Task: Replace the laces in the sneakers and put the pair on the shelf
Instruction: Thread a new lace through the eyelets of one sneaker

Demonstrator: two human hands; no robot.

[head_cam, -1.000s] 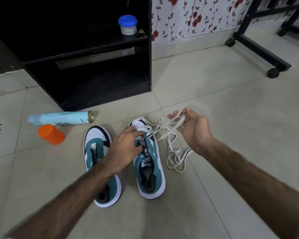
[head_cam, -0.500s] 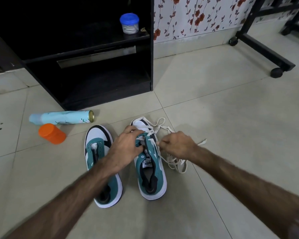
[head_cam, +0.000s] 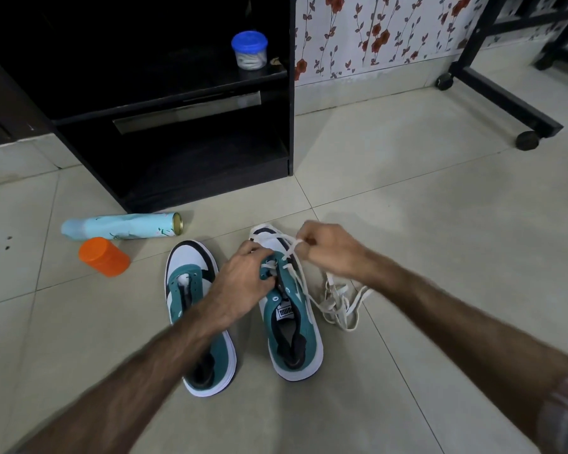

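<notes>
Head view: right hand (head_cam: 328, 249) has returned from its outward pull, fingers pinching the lace (head_cam: 333, 298) at the toe. Left hand (head_cam: 243, 283) still grips the right sneaker (head_cam: 292, 322), so threading continues.

Floor (head_cam: 407, 191): smooth tiles w/ slight sheen. Sneakers (head_cam: 289, 322): matt teal suede-like uppers, smooth white toe panels. Laces (head_cam: 335, 299): flat white cloth. Shelf (head_cam: 210, 178): matt black wood-look. Spray can (head_cam: 122, 227): metal rim. Orange cap (head_cam: 104, 256): smooth plastic.

Teal-white sneakers (head_cam: 292, 322), white lace (head_cam: 338, 299), orange cap (head_cam: 104, 256)
</notes>
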